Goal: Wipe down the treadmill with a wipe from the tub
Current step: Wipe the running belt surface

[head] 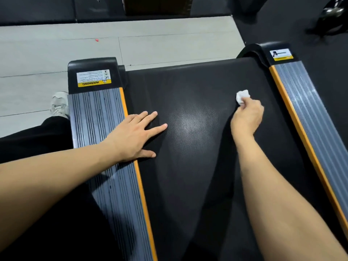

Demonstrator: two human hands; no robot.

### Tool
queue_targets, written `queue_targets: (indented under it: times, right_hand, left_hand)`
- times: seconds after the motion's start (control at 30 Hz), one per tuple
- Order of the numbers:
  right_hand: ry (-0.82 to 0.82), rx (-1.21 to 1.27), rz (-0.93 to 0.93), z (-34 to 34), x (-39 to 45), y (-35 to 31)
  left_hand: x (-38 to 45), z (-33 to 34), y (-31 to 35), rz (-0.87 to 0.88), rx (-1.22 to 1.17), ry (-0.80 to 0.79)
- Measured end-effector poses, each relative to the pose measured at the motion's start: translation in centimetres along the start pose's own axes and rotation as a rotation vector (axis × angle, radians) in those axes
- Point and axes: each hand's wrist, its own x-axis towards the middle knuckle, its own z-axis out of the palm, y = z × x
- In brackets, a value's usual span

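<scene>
We look down on the treadmill's black belt (188,166), a matte rubber sheet with a fine woven dimple pattern that catches a soft patch of light near its middle. Our right hand (246,115) pinches a small crumpled white wipe (242,97) between curled fingers and thumb, pressing it onto the belt close to the right edge, toward the rear end of the deck. Our left hand (135,134) lies flat with fingers straight and spread — palm on the inner edge of the left side rail (105,129), fingertips reaching onto the belt, holding nothing. Both rails are long grey strips with narrow lengthwise ribs, each trimmed along its inner edge with a smooth orange band; the right side rail (305,113) shows a dull sheen. Each rail ends in a rounded, glossy black plastic cap, and the left cap carries a rectangular white and yellow warning label (94,78), while the right cap bears a smaller sticker (281,53). Beyond the left rail a pale sneaker (59,104) rests on light grey floor planks (131,44) — a dark trouser leg covers its heel end. Black matting lies past the planks.
</scene>
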Motion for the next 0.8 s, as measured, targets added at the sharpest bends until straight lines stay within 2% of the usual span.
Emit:
queue_targets:
  times: [0.03, 0.1, 0.2, 0.27, 0.3, 0.37, 0.47, 0.53, 0.6, 0.7, 0.8]
  right_hand:
    - [-0.023, -0.054, -0.041, 0.2, -0.6, -1.5]
    - [-0.116, -0.063, -0.242, 0.8, -3.1, -7.0]
    - [-0.271, 0.170, -0.780, 1.8, -10.2, -15.4]
    - [-0.322, 0.257, -1.043, 2.7, -12.4, -16.3]
    - [-0.344, 0.244, -1.083, 2.8, -11.7, -15.3]
    - [-0.240, 0.159, -1.044, 2.4, -8.3, -11.6]
    - [-0.107, -0.089, -0.712, 0.1, -2.9, -4.0]
    - [-0.064, -0.182, -0.484, -1.2, -2.9, -0.9]
    - [-0.043, -0.214, -0.387, -1.4, -6.6, -1.6]
    - [-0.100, 0.008, -0.585, -0.5, -16.5, -5.2]
    - [-0.223, 0.133, -0.895, -1.9, -23.8, -6.1]
  left_hand:
    - [-0.1, -0.1, 0.1, 0.003, -0.011, 0.003]
    - [-0.4, -0.1, 0.3, 0.013, -0.042, -0.001]
    - [-1.5, 0.2, 1.8, 0.098, -0.061, 0.069]
    - [-2.1, 0.2, 2.9, 0.138, -0.069, 0.076]
    - [-2.3, 0.2, 3.0, 0.142, -0.041, 0.054]
    - [-2.5, -0.2, 2.5, 0.175, -0.020, 0.085]
    - [-2.9, 0.2, 1.4, 0.185, 0.001, 0.141]
    - [-3.1, 0.5, 1.4, 0.133, 0.019, 0.198]
    - [-2.8, 0.1, 1.0, 0.032, -0.011, 0.259]
    - [-3.0, -0.4, -0.6, -0.118, -0.038, 0.294]
    - [-3.4, 0.1, -1.3, -0.142, -0.021, 0.282]
